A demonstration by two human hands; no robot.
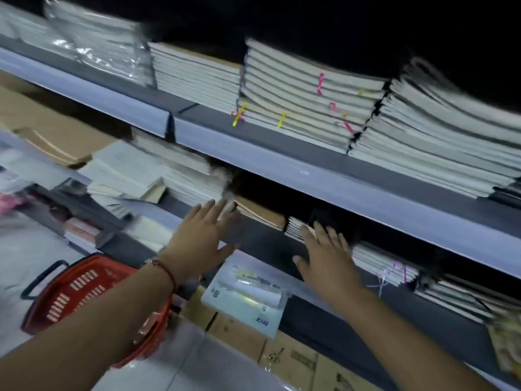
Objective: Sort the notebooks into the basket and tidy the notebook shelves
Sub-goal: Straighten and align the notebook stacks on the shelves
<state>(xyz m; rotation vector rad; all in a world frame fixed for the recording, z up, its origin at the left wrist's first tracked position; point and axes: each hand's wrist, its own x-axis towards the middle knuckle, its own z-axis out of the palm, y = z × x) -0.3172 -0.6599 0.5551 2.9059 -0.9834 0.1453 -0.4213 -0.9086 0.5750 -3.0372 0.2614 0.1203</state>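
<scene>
we reach left hand (207, 235) and right hand (324, 249), fingers spread, empty, into lower shelf (282, 249); square brown notebooks (262, 211) against neighbouring stack, lifting nothing toward red basket (84, 289) yet.

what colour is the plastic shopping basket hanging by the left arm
Red with black handles, the plastic shopping basket; seen in the head view.

No text could be read anywhere, dark printed marks on the plastic-wrapped white packet (244, 297) too blurred to make out, faint print on the cardboard boxes (293, 359) below the shelf equally illegible
</scene>
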